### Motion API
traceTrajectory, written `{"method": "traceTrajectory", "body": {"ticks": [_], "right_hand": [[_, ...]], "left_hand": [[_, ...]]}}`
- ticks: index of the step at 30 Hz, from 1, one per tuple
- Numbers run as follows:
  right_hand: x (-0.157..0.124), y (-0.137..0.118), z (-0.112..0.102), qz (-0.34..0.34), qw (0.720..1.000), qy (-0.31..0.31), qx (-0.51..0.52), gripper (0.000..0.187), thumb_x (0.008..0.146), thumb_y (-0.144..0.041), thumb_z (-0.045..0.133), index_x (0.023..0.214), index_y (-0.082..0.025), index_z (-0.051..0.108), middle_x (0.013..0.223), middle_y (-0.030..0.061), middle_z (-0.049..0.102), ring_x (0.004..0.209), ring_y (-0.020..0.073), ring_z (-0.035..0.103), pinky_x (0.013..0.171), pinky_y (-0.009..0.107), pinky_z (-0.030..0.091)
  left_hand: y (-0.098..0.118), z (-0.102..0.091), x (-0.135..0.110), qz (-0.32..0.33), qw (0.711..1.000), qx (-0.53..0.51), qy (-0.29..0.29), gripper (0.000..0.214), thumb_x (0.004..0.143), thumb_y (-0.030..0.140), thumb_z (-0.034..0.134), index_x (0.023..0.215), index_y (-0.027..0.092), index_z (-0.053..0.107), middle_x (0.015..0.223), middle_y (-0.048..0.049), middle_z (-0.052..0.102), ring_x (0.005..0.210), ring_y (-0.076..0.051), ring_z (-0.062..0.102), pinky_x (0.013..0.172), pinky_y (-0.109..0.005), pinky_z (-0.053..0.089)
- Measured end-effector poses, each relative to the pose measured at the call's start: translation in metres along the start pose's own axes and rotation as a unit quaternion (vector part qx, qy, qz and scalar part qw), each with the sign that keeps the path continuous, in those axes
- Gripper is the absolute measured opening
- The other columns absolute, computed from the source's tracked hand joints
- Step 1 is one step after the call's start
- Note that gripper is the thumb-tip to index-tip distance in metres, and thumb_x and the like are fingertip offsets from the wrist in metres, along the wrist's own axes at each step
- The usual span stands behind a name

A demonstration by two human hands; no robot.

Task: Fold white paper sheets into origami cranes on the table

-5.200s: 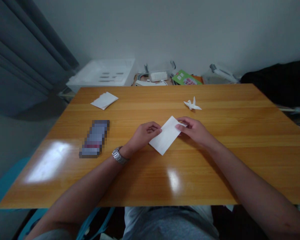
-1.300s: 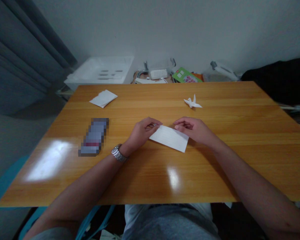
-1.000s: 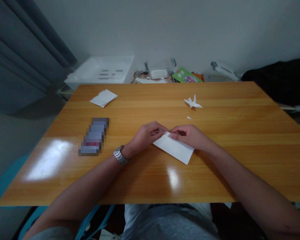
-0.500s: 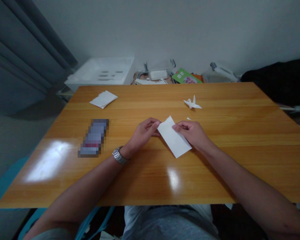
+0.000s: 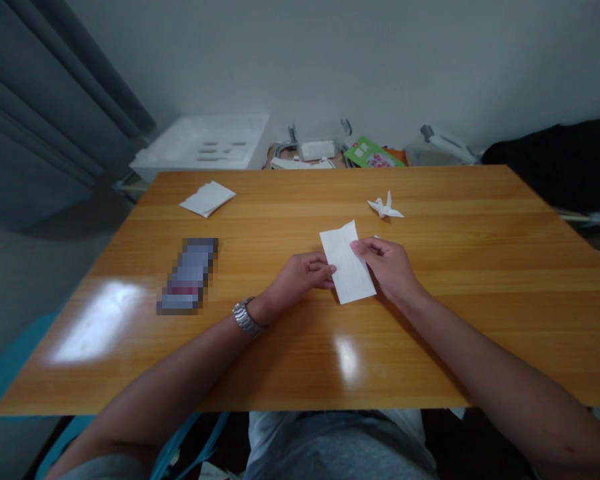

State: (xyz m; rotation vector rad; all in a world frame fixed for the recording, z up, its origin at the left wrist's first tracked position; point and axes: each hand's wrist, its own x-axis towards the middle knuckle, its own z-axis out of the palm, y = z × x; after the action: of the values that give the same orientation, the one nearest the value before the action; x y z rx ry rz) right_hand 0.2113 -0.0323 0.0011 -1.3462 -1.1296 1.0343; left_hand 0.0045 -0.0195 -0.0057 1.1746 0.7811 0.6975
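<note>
A white rectangular sheet of paper [image 5: 349,270], its top edge slightly uneven, is held between my two hands above the table. My left hand [image 5: 304,275] pinches its left edge, thumb in front and fingers partly behind. On the opposite side, my right hand [image 5: 386,261] grips the upper right edge with the thumb on the face of the sheet. A folded white paper crane [image 5: 385,205] stands beyond my right hand. Farther left lies a small stack of white paper [image 5: 208,199].
The wooden table [image 5: 470,267] spans the view. A phone-like object [image 5: 187,277], blurred out, lies at left. Past the far edge are a white plastic tray [image 5: 200,143], a green booklet [image 5: 373,153] and a black cloth-like item [image 5: 555,160].
The paper has turned more upright. My left hand has slid down from the sheet's upper left corner to the middle of its left edge; my right hand has barely moved.
</note>
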Motion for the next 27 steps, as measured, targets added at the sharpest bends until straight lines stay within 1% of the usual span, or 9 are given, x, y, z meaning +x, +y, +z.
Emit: {"method": "traceTrajectory", "body": {"ticks": [7,9,11,15,18,27], "right_hand": [[0.0007,0.0063,-0.0011,-0.019,1.000,0.006,-0.006,0.031,0.081,-0.050,0.078,0.083,-0.018,0.077,0.078,0.0034,0.074,0.068,0.0161,0.061,0.066,0.030,0.047],[0.0009,0.0067,-0.0010,-0.024,1.000,0.004,-0.002,0.031,0.082,-0.049,0.077,0.083,-0.018,0.076,0.080,0.0037,0.074,0.069,0.0166,0.062,0.067,0.030,0.048],[0.0008,0.0061,-0.0008,-0.024,1.000,0.002,0.005,0.031,0.082,-0.049,0.077,0.083,-0.018,0.076,0.080,0.0037,0.074,0.069,0.0167,0.062,0.067,0.030,0.048],[-0.0006,0.0025,0.0010,-0.007,1.000,-0.007,0.013,0.032,0.080,-0.050,0.078,0.081,-0.018,0.076,0.079,0.0039,0.074,0.068,0.0166,0.061,0.065,0.030,0.048],[-0.0022,-0.0006,0.0027,0.001,1.000,-0.017,0.008,0.032,0.078,-0.050,0.079,0.080,-0.018,0.076,0.078,0.0041,0.073,0.068,0.0167,0.061,0.065,0.030,0.048],[-0.0039,-0.0006,0.0040,-0.010,1.000,-0.021,0.013,0.030,0.080,-0.049,0.079,0.082,-0.019,0.077,0.080,0.0039,0.075,0.071,0.0173,0.064,0.067,0.030,0.050]], "left_hand": [[0.0024,0.0011,0.0001,-0.004,0.999,-0.009,0.032,0.034,0.083,0.042,0.082,0.095,0.011,0.071,0.098,-0.0103,0.077,0.082,-0.015,0.074,0.077,-0.027,0.064],[0.0029,0.0014,0.0002,0.003,0.999,-0.012,0.036,0.034,0.084,0.041,0.081,0.096,0.011,0.072,0.099,-0.0104,0.077,0.082,-0.015,0.074,0.076,-0.026,0.064],[0.0033,0.0013,0.0006,0.017,0.999,-0.024,0.044,0.033,0.085,0.041,0.080,0.099,0.012,0.072,0.101,-0.0105,0.077,0.084,-0.015,0.074,0.078,-0.027,0.064],[0.0046,0.0002,0.0016,0.053,0.995,-0.050,0.070,0.034,0.085,0.040,0.080,0.102,0.012,0.072,0.109,-0.0109,0.076,0.093,-0.018,0.074,0.086,-0.031,0.063],[0.0058,-0.0005,0.0018,0.062,0.992,-0.057,0.091,0.033,0.084,0.038,0.081,0.102,0.011,0.072,0.111,-0.0121,0.075,0.097,-0.020,0.074,0.086,-0.032,0.063],[0.0061,-0.0008,0.0030,0.057,0.990,-0.066,0.113,0.031,0.080,0.036,0.084,0.094,0.012,0.071,0.100,-0.0094,0.077,0.086,-0.016,0.074,0.081,-0.029,0.064]]}}
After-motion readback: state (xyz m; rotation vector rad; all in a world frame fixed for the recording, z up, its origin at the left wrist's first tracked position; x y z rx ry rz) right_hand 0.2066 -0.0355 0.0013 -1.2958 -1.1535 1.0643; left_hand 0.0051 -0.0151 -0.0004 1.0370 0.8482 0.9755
